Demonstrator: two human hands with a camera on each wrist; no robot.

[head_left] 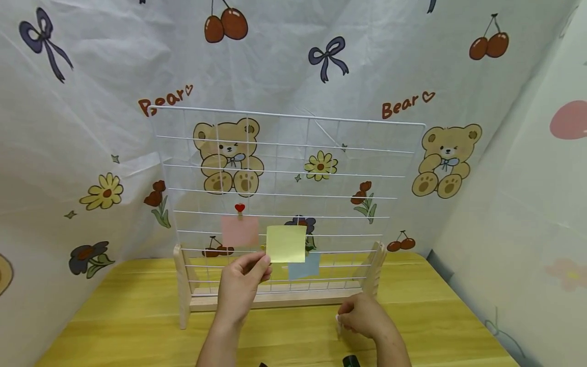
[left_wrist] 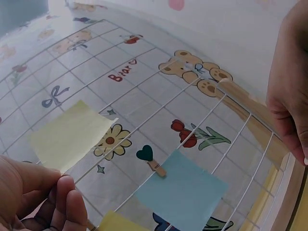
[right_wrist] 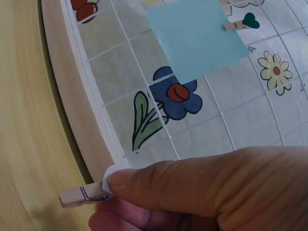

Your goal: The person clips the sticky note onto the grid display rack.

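My left hand (head_left: 243, 283) pinches a yellow sticky note (head_left: 286, 244) by its lower left corner, holding it up before a white wire grid (head_left: 286, 115). Low at the right, my right hand (head_left: 367, 318) holds a small wooden clothespin (right_wrist: 79, 195) by its white end between thumb and fingers, its bare wooden end pointing away from them. On the grid hangs a pink note (head_left: 240, 232) under a clip with a red heart (head_left: 240, 208). A light blue note (right_wrist: 199, 41) hangs from a clip with a green heart (right_wrist: 251, 20), partly behind the yellow note in the head view.
The grid stands in a wooden base (head_left: 275, 302) with side posts on a yellow wood-grain table (head_left: 137, 306). A cloth printed with bears, bows and flowers covers the wall behind. A black object (head_left: 351, 361) lies at the front edge of view, beside the right forearm.
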